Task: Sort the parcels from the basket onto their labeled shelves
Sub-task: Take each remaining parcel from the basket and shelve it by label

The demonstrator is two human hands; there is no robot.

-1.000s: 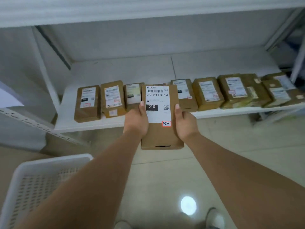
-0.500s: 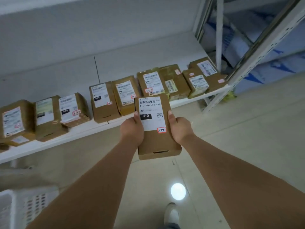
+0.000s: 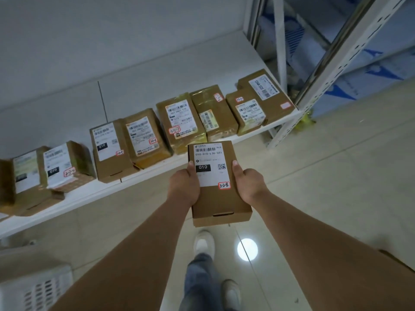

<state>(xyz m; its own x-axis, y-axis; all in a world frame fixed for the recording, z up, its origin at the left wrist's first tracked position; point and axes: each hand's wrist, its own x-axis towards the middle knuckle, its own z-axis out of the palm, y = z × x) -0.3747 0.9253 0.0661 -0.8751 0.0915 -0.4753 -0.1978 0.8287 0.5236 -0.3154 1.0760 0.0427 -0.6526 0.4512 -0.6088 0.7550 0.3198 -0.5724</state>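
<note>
I hold a brown cardboard parcel [image 3: 219, 198] with a white shipping label and a red-edged tag reading 3-3-8. My left hand [image 3: 183, 188] grips its left side and my right hand [image 3: 247, 185] grips its right side, thumbs on top. The parcel hangs in front of the low white shelf [image 3: 78, 198], just off its front edge. Along the shelf lies a row of several brown parcels; one [image 3: 180, 122] is tagged 3-3-7, another [image 3: 143, 138] 3-3-6. The white perforated basket [image 3: 33, 288] stands on the floor at the lower left.
A white perforated upright post [image 3: 323, 86] bounds the shelf on the right, with blue-and-white packages [image 3: 359, 81] behind it. Two brown parcels [image 3: 262, 102] fill the shelf's right end. My feet in white shoes [image 3: 204, 243] stand on the glossy tiled floor.
The view has swung right along the shelf with the parcel held in both hands. The basket has slid to the lower left corner and the shelf's right end post has come into view.
</note>
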